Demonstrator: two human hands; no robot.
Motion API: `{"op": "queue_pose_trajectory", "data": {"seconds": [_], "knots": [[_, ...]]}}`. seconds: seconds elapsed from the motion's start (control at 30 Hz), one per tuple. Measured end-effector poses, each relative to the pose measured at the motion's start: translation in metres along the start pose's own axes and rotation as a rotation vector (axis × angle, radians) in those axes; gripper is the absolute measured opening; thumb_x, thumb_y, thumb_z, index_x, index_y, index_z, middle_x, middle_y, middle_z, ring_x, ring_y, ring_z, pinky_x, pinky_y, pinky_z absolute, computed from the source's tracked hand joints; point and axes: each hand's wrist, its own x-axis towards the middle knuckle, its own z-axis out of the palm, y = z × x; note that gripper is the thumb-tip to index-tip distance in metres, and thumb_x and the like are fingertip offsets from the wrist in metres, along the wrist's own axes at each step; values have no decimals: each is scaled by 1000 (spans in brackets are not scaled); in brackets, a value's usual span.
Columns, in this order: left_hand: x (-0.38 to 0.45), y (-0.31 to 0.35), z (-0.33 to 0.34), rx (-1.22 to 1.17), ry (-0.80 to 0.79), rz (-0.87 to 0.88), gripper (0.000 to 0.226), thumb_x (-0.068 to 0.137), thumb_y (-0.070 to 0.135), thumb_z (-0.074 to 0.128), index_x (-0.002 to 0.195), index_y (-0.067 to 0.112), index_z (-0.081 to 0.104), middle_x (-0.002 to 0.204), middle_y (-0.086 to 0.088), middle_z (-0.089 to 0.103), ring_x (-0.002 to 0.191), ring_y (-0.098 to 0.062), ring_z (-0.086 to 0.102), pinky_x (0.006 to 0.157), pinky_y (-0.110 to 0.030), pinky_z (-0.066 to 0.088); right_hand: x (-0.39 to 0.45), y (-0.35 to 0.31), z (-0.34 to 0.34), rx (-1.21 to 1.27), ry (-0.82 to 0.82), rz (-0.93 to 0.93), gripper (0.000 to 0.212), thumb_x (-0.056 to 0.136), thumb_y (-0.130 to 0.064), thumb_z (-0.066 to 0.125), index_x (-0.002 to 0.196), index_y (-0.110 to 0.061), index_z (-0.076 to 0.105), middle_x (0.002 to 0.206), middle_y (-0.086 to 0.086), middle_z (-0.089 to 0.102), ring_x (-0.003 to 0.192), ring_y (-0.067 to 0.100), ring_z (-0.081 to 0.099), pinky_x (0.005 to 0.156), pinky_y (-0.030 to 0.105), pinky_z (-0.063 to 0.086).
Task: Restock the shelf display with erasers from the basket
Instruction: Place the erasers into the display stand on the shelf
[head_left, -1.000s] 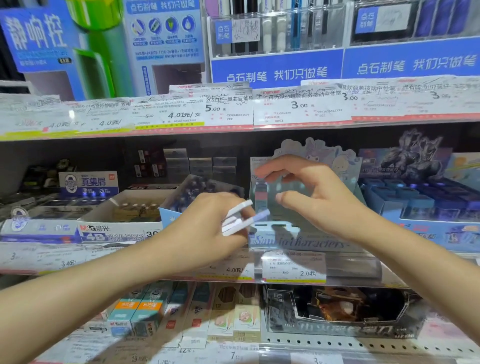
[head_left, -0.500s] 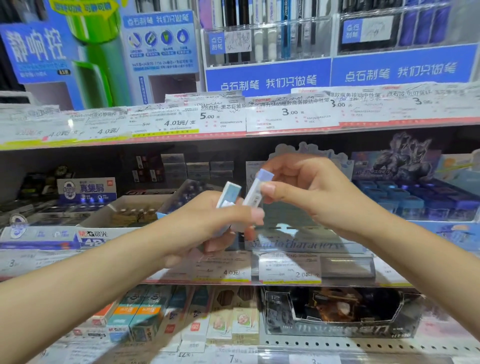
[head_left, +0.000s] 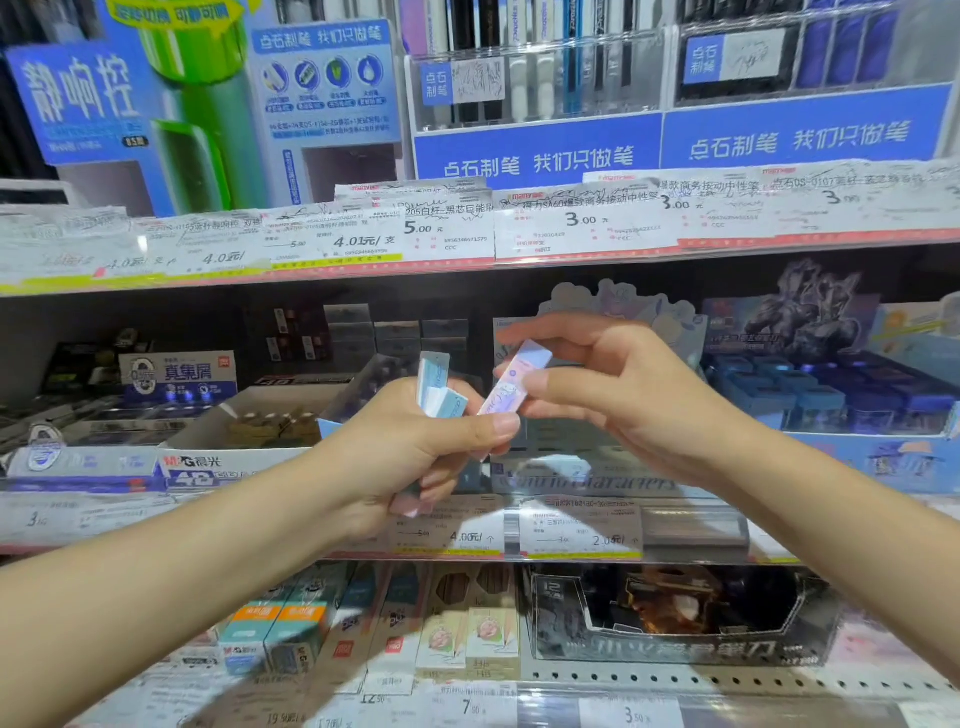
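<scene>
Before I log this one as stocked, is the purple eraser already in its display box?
Not yet: the right hand pinches the purple eraser in front of the shelf.

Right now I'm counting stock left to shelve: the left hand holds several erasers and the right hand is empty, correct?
Not quite. The left hand does hold several erasers, but the right hand isn't empty: its fingers pinch one pale purple eraser, as the head view shows.

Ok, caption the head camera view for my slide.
Left hand grips several erasers; right hand pinches one pastel eraser before the shelf display.
</scene>
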Motion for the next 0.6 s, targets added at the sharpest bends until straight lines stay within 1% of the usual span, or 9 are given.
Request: {"op": "queue_pose_trajectory", "data": {"seconds": [0.1, 0.2, 0.27, 0.33, 0.37, 0.43, 0.47, 0.53, 0.6], "knots": [[0, 0, 2, 115, 53, 66, 24, 62, 30, 75, 59, 13, 59, 42, -6, 49, 29, -11, 29, 37, -20, 20, 1, 0, 6, -107, 71, -49, 32, 80, 5, 61, 107, -12, 58, 81, 2, 67, 74, 9, 66, 69, 19, 54], [1, -2, -2, 406, 125, 233, 32, 53, 40, 79, 67, 15, 67, 61, -6, 66, 49, -10, 55, 50, -23, 42, 6, -1, 1, -65, 185, -60, 36, 78, 11, 59, 106, -9, 49, 76, 4, 66, 68, 8, 67, 64, 19, 54], [2, -9, -10, 696, 134, 428, 28, 61, 36, 81, 76, 17, 68, 74, 7, 69, 74, -1, 62, 66, -11, 45, 7, -2, -6, -131, 243, -80, 34, 76, 13, 60, 94, -14, 51, 79, 6, 66, 71, 13, 66, 70, 25, 56], [0, -17, -18, 989, 70, 629, 22, 73, 22, 73, 94, 19, 68, 93, 11, 66, 89, -2, 60, 77, -14, 47, 6, -2, -10, -278, 245, -99, 36, 75, 12, 62, 86, -20, 54, 85, 10, 65, 73, 19, 63, 76, 30, 54], [-2, -20, -21, 1114, 20, 669, 33, 72, 14, 64, 105, 20, 66, 104, 9, 65, 92, -4, 59, 78, -17, 48, 5, -1, -11, -355, 235, -103, 37, 75, 11, 63, 84, -23, 54, 89, 11, 64, 71, 19, 62, 75, 29, 53], [-7, -27, -24, 1364, -76, 667, 59, 61, 6, 61, 117, 24, 62, 122, 3, 62, 88, -10, 56, 56, -10, 41, 4, 2, -10, -468, 219, -106, 38, 74, 7, 66, 83, -29, 54, 97, 12, 63, 67, 16, 61, 70, 24, 50], [-9, -29, -24, 1460, -99, 648, 66, 56, 6, 64, 119, 26, 61, 125, 1, 62, 76, -11, 58, 43, -8, 28, 4, 5, -10, -500, 218, -109, 40, 74, 6, 66, 83, -30, 54, 100, 12, 62, 66, 15, 61, 69, 23, 49], [-12, -32, -22, 1566, -86, 611, 70, 53, 11, 61, 120, 30, 59, 127, 0, 62, 44, -8, 56, 41, -5, 4, 5, 9, -10, -533, 222, -108, 42, 75, 6, 64, 83, -34, 53, 98, 7, 62, 66, 11, 60, 69, 23, 49], [-13, -32, -18, 1599, -90, 559, 73, 56, 10, 61, 125, 30, 55, 132, -2, 59, 46, -14, 61, 40, -9, 5, 6, 14, -9, -532, 211, -98, 42, 76, 6, 62, 83, -35, 53, 94, -1, 59, 66, 6, 57, 69, 21, 48]]}}
